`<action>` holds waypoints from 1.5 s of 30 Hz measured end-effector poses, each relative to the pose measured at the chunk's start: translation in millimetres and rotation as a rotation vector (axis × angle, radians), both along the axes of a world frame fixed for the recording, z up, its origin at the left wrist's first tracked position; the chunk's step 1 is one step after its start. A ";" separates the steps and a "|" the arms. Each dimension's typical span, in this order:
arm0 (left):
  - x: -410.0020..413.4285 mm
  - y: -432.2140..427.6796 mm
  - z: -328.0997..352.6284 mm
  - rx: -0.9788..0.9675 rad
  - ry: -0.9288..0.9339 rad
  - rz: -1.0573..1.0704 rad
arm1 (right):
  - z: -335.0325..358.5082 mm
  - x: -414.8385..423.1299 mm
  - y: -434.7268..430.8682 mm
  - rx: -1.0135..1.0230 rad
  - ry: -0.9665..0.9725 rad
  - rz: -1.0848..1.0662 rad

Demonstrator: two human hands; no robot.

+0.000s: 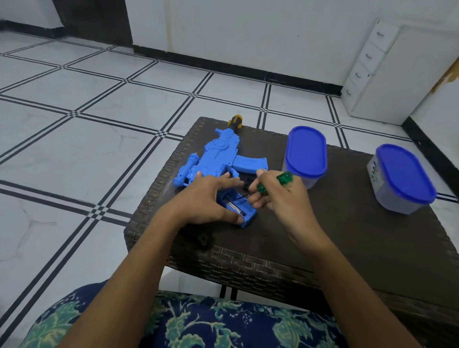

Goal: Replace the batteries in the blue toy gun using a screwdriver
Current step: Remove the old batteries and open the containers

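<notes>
On my feed the blue toy gun (pixel 218 155) lies flat on its side on the L part of a dark woven table (pixel 351 243), barrel end pointing away and to the L, grip end toward the person. L hand (pixel 204 199) is spread over the gun's near end, fingers fairly straight and fanned across the body, thumb against the near edge of the open battery compartment (pixel 244 213). I see a battery (pixel 235 207) lying inside it. R hand (pixel 279 199) is curled round a green-handled screwdriver (pixel 283 179). The handle sticks out up and to the R, and the thin shaft slants down-L w/ its tip in the compartment. A yellow-black tool handle (pixel 235 121) pokes out behind the gun at the table's far edge. A small black piece (pixel 204 239) sits near the front edge, can't tell what it is. Two clear tubs w/ blue lids stand on the R side, one (pixel 305 155) just behind the R hand, the other (pixel 402 177) well apart near the R edge. Floral cloth (pixel 218 327) covers the lap at the bottom of the frame. The floor (pixel 68 142) is white tile w/ black lines, and a white drawer unit (pixel 367 69) stands far R.
</notes>
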State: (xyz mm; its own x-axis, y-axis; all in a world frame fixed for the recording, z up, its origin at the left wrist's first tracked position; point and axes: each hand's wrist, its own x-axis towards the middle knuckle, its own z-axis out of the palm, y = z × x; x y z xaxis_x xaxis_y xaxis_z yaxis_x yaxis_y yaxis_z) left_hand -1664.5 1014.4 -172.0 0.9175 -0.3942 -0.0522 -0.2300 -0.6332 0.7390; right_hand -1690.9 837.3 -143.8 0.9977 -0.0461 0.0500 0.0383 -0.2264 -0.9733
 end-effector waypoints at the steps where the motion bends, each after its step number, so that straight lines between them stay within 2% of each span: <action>1: 1.4 -0.1 -2.6 0.007 -0.004 -0.006 | -0.6 0.9 0.3 -0.004 0.002 0.007; 6: 0.6 -3.2 -0.1 0.084 -0.039 -0.037 | 2.9 2.0 -4.6 -0.029 0.002 -0.008; 12: -1.3 -5.6 0.3 0.134 -0.068 -0.049 | 7.5 -2.2 -4.1 -0.166 -0.069 -0.026; 20: -3.9 -9.3 -2.6 0.125 -0.119 -0.057 | 7.9 -4.1 18.6 -0.568 -0.353 0.006; 23: -5.8 -12.5 -6.8 0.163 -0.139 -0.036 | 8.5 -0.4 22.5 -0.667 -0.400 -0.015; 26: -8.6 -16.3 -10.4 0.283 -0.220 -0.055 | 8.8 6.2 15.9 -0.524 -0.281 -0.020; 28: -13.7 -22.2 -14.6 0.455 -0.287 -0.055 | 9.8 9.0 9.5 -0.425 -0.126 0.003; 31: -20.4 -31.4 -20.5 0.628 -0.376 -0.037 | 12.9 5.6 4.2 -0.391 0.027 0.083; 36: -21.9 -32.9 -19.7 0.611 -0.462 -0.156 | 8.7 1.4 -0.3 -0.230 0.197 0.117; 40: -17.8 -31.8 -24.2 0.535 -0.465 -0.195 | 1.7 -2.8 0.5 -0.073 0.189 0.039; 45: -15.0 -31.6 -26.6 0.529 -0.470 -0.182 | 3.7 -12.9 -3.7 0.106 0.263 -0.012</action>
State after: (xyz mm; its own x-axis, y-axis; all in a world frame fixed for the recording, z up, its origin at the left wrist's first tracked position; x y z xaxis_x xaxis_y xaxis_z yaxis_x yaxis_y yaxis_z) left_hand -1679.5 982.8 -198.5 0.8119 -0.5742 0.1054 -0.5837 -0.7995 0.1418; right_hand -1703.7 833.6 -140.1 0.9752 -0.0486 -0.2160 -0.2204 -0.1214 -0.9678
